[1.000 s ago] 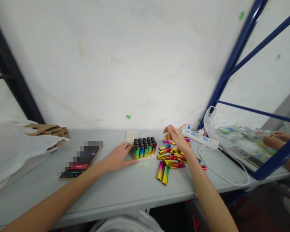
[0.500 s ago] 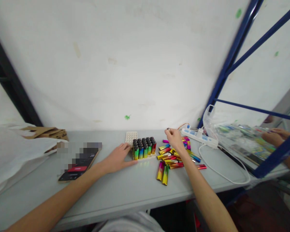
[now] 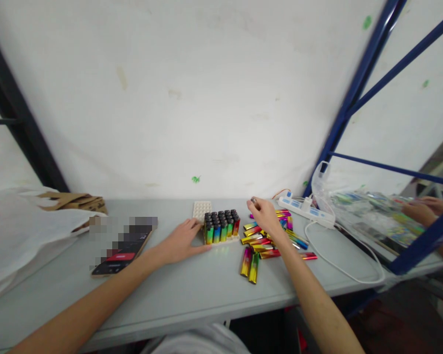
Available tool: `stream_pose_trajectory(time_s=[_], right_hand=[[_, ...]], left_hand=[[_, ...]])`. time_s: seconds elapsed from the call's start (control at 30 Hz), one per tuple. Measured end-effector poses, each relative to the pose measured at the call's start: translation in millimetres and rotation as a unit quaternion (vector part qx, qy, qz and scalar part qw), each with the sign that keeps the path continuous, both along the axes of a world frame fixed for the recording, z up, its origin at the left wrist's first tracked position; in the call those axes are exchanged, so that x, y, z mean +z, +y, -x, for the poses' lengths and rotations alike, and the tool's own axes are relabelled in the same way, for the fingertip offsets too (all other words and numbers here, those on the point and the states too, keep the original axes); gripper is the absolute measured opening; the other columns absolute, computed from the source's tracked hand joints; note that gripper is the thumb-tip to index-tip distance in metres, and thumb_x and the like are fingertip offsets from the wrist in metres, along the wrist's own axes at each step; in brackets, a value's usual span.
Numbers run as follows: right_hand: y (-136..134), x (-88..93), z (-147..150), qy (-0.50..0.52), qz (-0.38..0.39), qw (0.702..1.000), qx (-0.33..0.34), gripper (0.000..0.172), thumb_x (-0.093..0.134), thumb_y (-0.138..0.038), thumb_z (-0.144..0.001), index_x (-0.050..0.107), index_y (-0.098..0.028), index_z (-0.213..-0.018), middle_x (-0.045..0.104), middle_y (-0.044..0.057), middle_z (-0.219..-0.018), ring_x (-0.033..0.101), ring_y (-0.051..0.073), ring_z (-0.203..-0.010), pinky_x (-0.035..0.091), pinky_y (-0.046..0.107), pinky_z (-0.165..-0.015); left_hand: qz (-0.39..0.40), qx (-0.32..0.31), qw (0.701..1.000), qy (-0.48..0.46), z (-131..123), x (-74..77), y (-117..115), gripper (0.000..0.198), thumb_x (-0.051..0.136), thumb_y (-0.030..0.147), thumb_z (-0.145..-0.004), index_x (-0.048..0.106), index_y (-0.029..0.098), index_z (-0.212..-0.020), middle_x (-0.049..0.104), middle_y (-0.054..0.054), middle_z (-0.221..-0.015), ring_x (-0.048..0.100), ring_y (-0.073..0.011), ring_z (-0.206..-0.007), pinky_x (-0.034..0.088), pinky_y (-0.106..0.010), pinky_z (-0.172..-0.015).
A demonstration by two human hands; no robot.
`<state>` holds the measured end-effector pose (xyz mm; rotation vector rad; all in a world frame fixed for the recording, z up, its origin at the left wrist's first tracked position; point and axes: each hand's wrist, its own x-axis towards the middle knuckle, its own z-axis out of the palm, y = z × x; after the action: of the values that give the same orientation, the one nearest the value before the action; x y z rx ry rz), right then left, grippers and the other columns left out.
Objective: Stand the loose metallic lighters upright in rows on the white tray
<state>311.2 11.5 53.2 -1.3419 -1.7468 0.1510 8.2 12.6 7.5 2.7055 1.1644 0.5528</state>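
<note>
Standing upright in close rows, shiny rainbow-coloured metallic lighters with black tops [image 3: 221, 227] fill a shallow off-white tray [image 3: 232, 241] on the grey table [image 3: 177, 295]. The left hand [image 3: 184, 240] lies loose against the tray's left end, thumb along the front, fingers spread behind. Just behind, touching or nearly so, a second off-white tray [image 3: 202, 210] shows a grid of small round pockets or studs; which, I cannot tell. The right hand [image 3: 264, 213] is raised beside the pile, its fingers curled round a small dark, shiny-ended object [image 3: 254, 200], mostly hidden. Beneath it lie loose metallic lighters [image 3: 269, 253] in pink, gold, blue and red, two apart at the front.

At far left, red lettering on a white plastic bag [image 3: 18, 236] is cut off and unreadable. Folded brown cardboard or paper [image 3: 74, 200] sits at the bag's mouth. A black phone [image 3: 127, 250] has a red bar on its partly pixelated screen, its text illegible. At right, near a co-worker's hand [image 3: 418, 213], clear plastic packaging [image 3: 369, 212] encloses blurred green and blue items.
</note>
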Motion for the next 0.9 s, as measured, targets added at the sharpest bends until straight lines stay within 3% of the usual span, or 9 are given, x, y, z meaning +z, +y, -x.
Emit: stream_pose_trajectory(time_s=[0.2, 0.27, 0.33, 0.47, 0.6, 0.9], right_hand=[[-13.5, 20.8, -2.9, -0.063, 0.054, 0.987, 0.140, 0.041, 0.036, -0.050, -0.104, 0.055, -0.020, -0.084, 0.060, 0.000, -0.073, 0.055, 0.014, -0.068, 0.040, 0.026, -0.069], [-17.6, 27.1, -3.4, -0.116, 0.034, 0.982, 0.148, 0.044, 0.037, -0.050, -0.105, 0.058, -0.019, -0.083, 0.063, 0.003, -0.081, 0.057, 0.016, -0.077, 0.041, 0.028, -0.075], [-22.8, 32.8, -2.4, -0.162, 0.030, 0.977, 0.136, 0.049, 0.041, -0.053, -0.104, 0.058, -0.018, -0.075, 0.062, 0.003, -0.076, 0.054, 0.016, -0.073, 0.039, 0.028, -0.073], [-35.4, 41.4, 3.6, -0.170, 0.141, 0.959, 0.177, 0.052, 0.049, -0.058, -0.100, 0.062, -0.017, -0.071, 0.061, 0.000, -0.062, 0.052, 0.013, -0.059, 0.036, 0.025, -0.061], [-39.3, 39.7, 10.7, -0.164, 0.216, 0.930, 0.248, 0.041, 0.056, -0.050, -0.098, 0.072, -0.014, -0.085, 0.074, 0.004, -0.077, 0.063, 0.016, -0.068, 0.042, 0.024, -0.063], [-39.4, 25.5, 25.3, -0.219, 0.253, 0.922, 0.197, 0.031, 0.059, -0.037, -0.096, 0.074, -0.013, -0.083, 0.076, 0.007, -0.075, 0.066, 0.017, -0.064, 0.043, 0.024, -0.060]], left_hand=[[-0.008, -0.005, 1.000, 0.008, -0.2, -1.4, 1.0, 0.062, 0.060, 0.068, -0.089, 0.061, 0.017, -0.125, 0.062, -0.015, -0.127, 0.058, -0.0318, -0.120, 0.047, -0.046, -0.106], [-0.010, -0.005, 1.000, 0.003, -0.1, -2.3, 1.4, 0.062, 0.060, 0.068, -0.089, 0.062, 0.017, -0.125, 0.063, -0.015, -0.126, 0.058, -0.0315, -0.118, 0.047, -0.045, -0.105], [-0.014, -0.007, 1.000, -0.004, 0.0, -2.8, 1.4, 0.062, 0.061, 0.068, -0.088, 0.062, 0.018, -0.125, 0.063, -0.014, -0.124, 0.059, -0.0311, -0.116, 0.047, -0.044, -0.104], [-0.015, -0.009, 1.000, -0.009, -0.2, -2.4, 0.7, 0.062, 0.060, 0.069, -0.089, 0.063, 0.018, -0.125, 0.063, -0.014, -0.124, 0.059, -0.0315, -0.115, 0.047, -0.045, -0.103], [-0.019, -0.006, 1.000, -0.001, -0.9, -2.1, 0.2, 0.061, 0.060, 0.069, -0.089, 0.063, 0.018, -0.123, 0.063, -0.014, -0.124, 0.058, -0.0316, -0.116, 0.047, -0.044, -0.103], [-0.020, -0.009, 1.000, 0.005, -1.4, -2.0, -1.2, 0.063, 0.059, 0.067, -0.090, 0.061, 0.017, -0.128, 0.062, -0.015, -0.128, 0.057, -0.0319, -0.118, 0.046, -0.046, -0.104]])
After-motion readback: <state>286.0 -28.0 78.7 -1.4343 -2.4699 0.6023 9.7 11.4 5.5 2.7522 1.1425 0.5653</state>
